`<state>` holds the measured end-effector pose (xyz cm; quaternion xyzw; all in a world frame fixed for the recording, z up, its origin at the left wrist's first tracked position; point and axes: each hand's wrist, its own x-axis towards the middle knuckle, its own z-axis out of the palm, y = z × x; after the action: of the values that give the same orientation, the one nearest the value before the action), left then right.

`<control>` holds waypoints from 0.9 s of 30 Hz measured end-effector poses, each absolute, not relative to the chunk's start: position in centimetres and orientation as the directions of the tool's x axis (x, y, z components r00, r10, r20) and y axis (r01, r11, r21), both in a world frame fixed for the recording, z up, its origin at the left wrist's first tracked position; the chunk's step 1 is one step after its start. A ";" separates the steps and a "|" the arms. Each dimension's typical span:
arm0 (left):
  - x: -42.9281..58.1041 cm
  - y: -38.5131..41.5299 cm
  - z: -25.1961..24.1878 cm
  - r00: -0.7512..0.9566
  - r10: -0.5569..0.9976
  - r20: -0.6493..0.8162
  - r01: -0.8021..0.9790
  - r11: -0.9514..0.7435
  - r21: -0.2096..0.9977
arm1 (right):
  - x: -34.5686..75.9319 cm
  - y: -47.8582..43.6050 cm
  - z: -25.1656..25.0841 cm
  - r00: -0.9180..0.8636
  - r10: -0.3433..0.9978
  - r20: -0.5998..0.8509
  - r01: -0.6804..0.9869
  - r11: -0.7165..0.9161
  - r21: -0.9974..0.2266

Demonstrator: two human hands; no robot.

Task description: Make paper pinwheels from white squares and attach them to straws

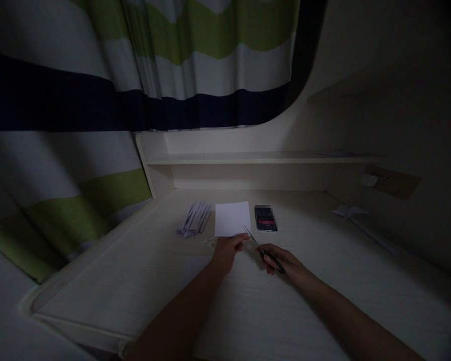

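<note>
A square white sheet of paper is in front of me at the middle of the table. My left hand is at its near edge, with one finger stretched to the right along that edge and the others curled; it appears to grip the paper there. In my right hand is a pair of scissors with black handles. Their thin blades point up and left, the tips over the paper's right side. How far the blades are apart is hard to see.
Left of the paper lies a bundle of folded paper strips. A dark phone with a partly pixelated screen lies to the right. Behind runs a low shelf beneath a striped curtain. A white cable lies by the right wall.
</note>
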<state>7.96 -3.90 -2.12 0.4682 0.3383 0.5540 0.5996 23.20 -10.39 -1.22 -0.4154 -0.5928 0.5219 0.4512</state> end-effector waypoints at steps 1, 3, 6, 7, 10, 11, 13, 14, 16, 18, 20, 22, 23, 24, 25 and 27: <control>8.0 -3.9 -2.1 0.159 0.980 0.119 -0.350 -0.057 0.935 | 23.2 -10.4 -1.2 -0.248 0.963 0.102 0.022 0.111 -0.994; 8.0 -4.0 -1.9 0.151 0.981 0.126 -0.347 -0.067 0.936 | 23.2 -10.3 -1.3 -0.245 0.964 0.103 0.024 0.112 -0.993; 7.9 -4.1 -1.7 0.154 0.980 0.130 -0.347 -0.069 0.935 | 23.2 -10.3 -1.3 -0.246 0.964 0.102 0.019 0.110 -0.994; 7.9 -4.1 -1.7 0.158 0.979 0.129 -0.349 -0.067 0.935 | 23.2 -10.4 -1.3 -0.250 0.963 0.102 0.015 0.110 -0.994; 7.9 -4.2 -1.7 0.170 0.977 0.126 -0.330 -0.064 0.942 | 23.3 -10.3 -1.4 -0.265 0.959 0.106 0.001 0.111 -0.994; 7.9 -4.1 -1.7 0.168 0.977 0.129 -0.322 -0.069 0.944 | 23.4 -10.3 -1.4 -0.266 0.958 0.109 -0.004 0.112 -0.994; 7.8 -4.1 -1.9 0.160 0.978 0.135 -0.297 -0.082 0.951 | 23.5 -10.2 -1.7 -0.268 0.957 0.113 -0.010 0.114 -0.993; 7.8 -4.0 -2.0 0.155 0.979 0.134 -0.282 -0.086 0.956 | 23.5 -10.2 -1.8 -0.268 0.957 0.114 -0.010 0.115 -0.993; 7.8 -4.0 -2.1 0.142 0.982 0.126 -0.244 -0.088 0.966 | 23.5 -10.0 -1.9 -0.272 0.956 0.113 -0.003 0.117 -0.993; 7.7 -4.0 -2.1 0.134 0.984 0.117 -0.208 -0.088 0.974 | 23.6 -10.0 -2.1 -0.275 0.955 0.109 0.007 0.116 -0.993; 7.7 -4.0 -2.0 0.135 0.984 0.116 -0.185 -0.090 0.979 | 23.6 -9.9 -2.1 -0.276 0.955 0.110 0.015 0.118 -0.993; 7.7 -4.0 -2.0 0.140 0.983 0.118 -0.179 -0.092 0.980 | 23.6 -9.9 -2.0 -0.281 0.953 0.110 0.024 0.121 -0.992; 7.7 -4.0 -2.0 0.142 0.983 0.116 -0.185 -0.089 0.979 | 23.6 -9.9 -1.9 -0.284 0.952 0.112 0.026 0.124 -0.992; 7.7 -4.0 -2.0 0.145 0.983 0.114 -0.195 -0.085 0.977 | 23.6 -10.0 -1.8 -0.284 0.952 0.113 0.029 0.126 -0.992; 7.7 -4.0 -2.0 0.147 0.982 0.114 -0.204 -0.082 0.975 | 23.6 -10.0 -1.8 -0.283 0.953 0.113 0.033 0.128 -0.991; 7.7 -4.0 -1.9 0.152 0.982 0.116 -0.215 -0.081 0.973 | 23.5 -10.1 -1.6 -0.275 0.955 0.112 0.044 0.129 -0.991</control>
<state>7.73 -4.05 -1.90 0.5085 0.3766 0.5309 0.5636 23.53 -10.14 -1.62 -0.4104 -0.6086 0.5166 0.4407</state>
